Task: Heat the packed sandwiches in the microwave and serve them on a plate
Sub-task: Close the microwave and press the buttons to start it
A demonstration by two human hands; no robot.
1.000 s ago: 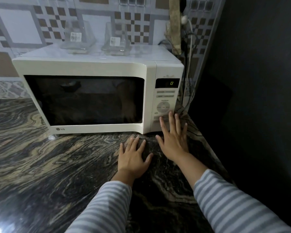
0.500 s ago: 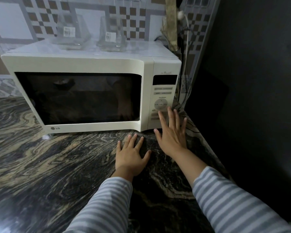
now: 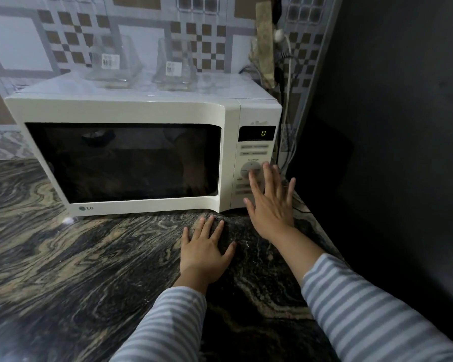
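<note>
A white microwave (image 3: 131, 111) stands on the dark marbled counter (image 3: 63, 270), door closed, its display showing 0. Two clear triangular sandwich packs sit on its top, one at the left (image 3: 113, 62) and one at the right (image 3: 175, 66); I cannot tell what is inside them. My left hand (image 3: 204, 252) lies flat on the counter in front of the microwave, fingers spread. My right hand (image 3: 271, 205) is raised with fingers apart, its fingertips over the lower part of the control panel (image 3: 254, 163). Neither hand holds anything.
A patterned tiled wall (image 3: 63, 35) runs behind the microwave. Cables (image 3: 288, 74) hang down at its right rear corner. A dark wall or panel (image 3: 390, 126) closes off the right side, close to the counter's edge.
My right hand has moved up from the counter toward the microwave's control panel. My left hand has stayed flat on the counter. The camera has shifted slightly.
</note>
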